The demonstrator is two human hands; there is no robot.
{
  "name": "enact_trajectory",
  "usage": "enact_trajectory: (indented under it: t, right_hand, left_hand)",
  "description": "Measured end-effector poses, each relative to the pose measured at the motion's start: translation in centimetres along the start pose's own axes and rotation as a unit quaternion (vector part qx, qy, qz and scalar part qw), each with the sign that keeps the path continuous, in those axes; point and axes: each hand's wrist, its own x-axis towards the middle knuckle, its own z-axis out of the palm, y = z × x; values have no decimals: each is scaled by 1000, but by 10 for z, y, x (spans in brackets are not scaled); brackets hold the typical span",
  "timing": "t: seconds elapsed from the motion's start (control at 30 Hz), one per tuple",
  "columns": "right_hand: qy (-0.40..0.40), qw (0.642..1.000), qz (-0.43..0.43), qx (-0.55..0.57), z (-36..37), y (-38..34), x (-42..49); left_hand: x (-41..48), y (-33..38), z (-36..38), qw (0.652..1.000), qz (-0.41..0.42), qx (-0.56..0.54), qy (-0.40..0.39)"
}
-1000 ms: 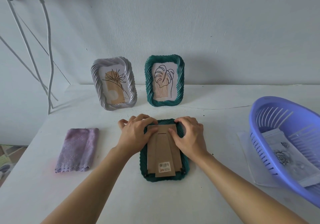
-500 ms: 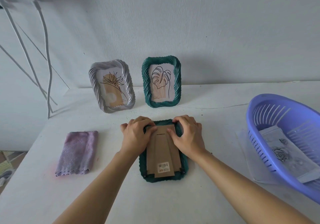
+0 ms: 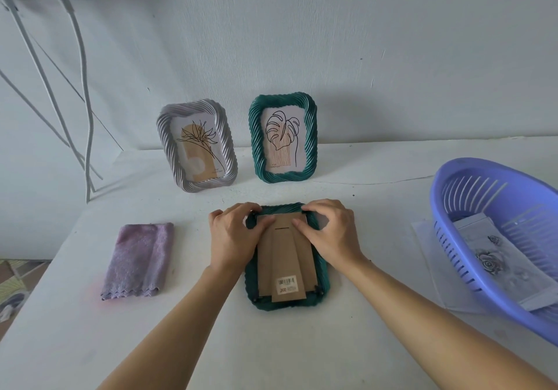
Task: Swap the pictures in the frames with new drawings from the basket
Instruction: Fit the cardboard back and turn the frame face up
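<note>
A dark green frame (image 3: pixel 320 300) lies face down on the white table, its brown cardboard back (image 3: pixel 285 256) with a barcode sticker facing up. My left hand (image 3: pixel 232 237) rests on the frame's upper left edge, thumb on the cardboard. My right hand (image 3: pixel 330 234) rests on the upper right edge, fingertips at the top corner. Behind stand a grey frame (image 3: pixel 196 146) with a flower drawing and a second green frame (image 3: pixel 283 138) with a leaf drawing. At the right a purple basket (image 3: pixel 471 208) holds a rose drawing (image 3: pixel 495 259).
A folded lilac cloth (image 3: pixel 137 261) lies left of the hands. A clear plastic sheet (image 3: pixel 431 256) sticks out from under the basket. White cables (image 3: pixel 75 87) hang along the wall at far left. The table (image 3: pixel 211 344) meets the wall behind the standing frames.
Both hands have stayed at the top of the face-down frame, fingers shifting slightly at the upper corners. The camera view tipped a little; nothing else moved.
</note>
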Motion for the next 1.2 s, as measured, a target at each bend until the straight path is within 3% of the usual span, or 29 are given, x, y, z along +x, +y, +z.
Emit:
enact_trajectory:
  t: [0.13, 0.47, 0.93, 1.2]
  right_hand:
    - [1, 1000, 0, -5, 1, 1, 0]
    - [-2, 1000, -6, -28, -1, -2, 0]
    - [0, 999, -8, -31, -2, -4, -1]
    - [-6, 999, -9, -48, -4, -10, -2]
  left_hand:
    - [-4, 0, 1, 999, -22, -18, 22]
    - [8, -4, 0, 993, -73, -76, -58]
    - [3, -4, 2, 993, -69, -90, -35]
    - [1, -1, -2, 999, -19, -22, -37]
